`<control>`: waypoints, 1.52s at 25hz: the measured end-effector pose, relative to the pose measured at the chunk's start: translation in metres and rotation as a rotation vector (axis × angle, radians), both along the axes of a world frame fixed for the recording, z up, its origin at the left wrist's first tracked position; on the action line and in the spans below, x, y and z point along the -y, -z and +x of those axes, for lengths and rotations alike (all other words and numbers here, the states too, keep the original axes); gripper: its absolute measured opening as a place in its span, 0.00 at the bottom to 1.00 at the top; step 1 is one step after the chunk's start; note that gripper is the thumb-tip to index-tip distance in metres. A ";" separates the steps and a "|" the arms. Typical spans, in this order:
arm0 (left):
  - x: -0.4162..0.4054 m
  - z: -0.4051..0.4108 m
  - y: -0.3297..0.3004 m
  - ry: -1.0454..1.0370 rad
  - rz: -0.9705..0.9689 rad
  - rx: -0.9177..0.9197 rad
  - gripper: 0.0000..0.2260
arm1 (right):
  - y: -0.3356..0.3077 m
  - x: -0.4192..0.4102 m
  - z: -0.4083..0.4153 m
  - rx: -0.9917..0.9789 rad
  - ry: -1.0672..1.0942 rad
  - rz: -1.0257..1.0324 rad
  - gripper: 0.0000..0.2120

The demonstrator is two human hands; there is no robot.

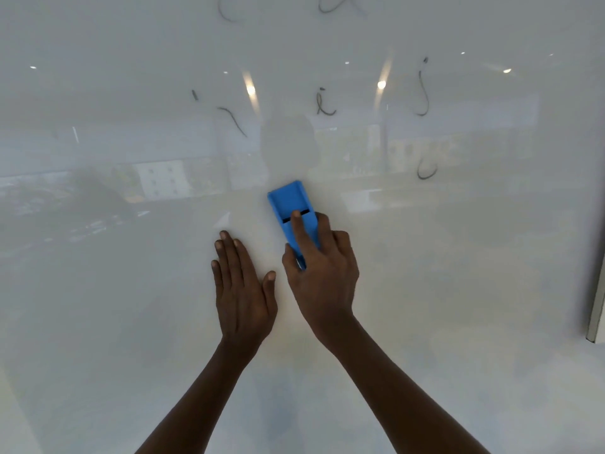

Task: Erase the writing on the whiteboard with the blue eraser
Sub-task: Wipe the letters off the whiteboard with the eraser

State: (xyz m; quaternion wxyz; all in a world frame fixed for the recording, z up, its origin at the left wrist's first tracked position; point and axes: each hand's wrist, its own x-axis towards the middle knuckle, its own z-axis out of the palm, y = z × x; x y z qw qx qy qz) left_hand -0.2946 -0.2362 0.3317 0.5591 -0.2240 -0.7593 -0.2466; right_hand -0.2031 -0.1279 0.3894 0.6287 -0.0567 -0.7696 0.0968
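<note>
My right hand (322, 280) has its grip closed around the near end of the blue eraser (291, 209), thumb on its left edge, fingers wrapped over its right edge, and my index finger stretched along the top to the dark slot across its middle. The eraser lies pressed flat on the whiteboard (458, 257), its far end pointing away from me and tilted slightly left, near the middle of the board. My left hand (244, 286) rests just beside it on the left, palm flat on the board, fingers straight and together, holding nothing. Beyond the eraser, dark pen marks remain: a slanted stroke (233, 121) far left, a small looped letter (324, 103) straight ahead, a long hooked letter (423, 88) and a short curve (427, 170) to the right.
</note>
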 end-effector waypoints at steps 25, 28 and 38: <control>0.084 -0.033 -0.112 -0.082 0.084 -0.063 0.33 | -0.187 0.032 -0.018 -0.023 -0.085 0.262 0.25; 0.084 -0.031 -0.112 -0.076 0.083 -0.046 0.34 | -0.187 -0.009 -0.008 -0.078 -0.112 0.159 0.26; 0.082 -0.028 -0.114 -0.095 0.091 -0.020 0.35 | -0.148 -0.059 0.001 -0.317 -0.133 -0.359 0.25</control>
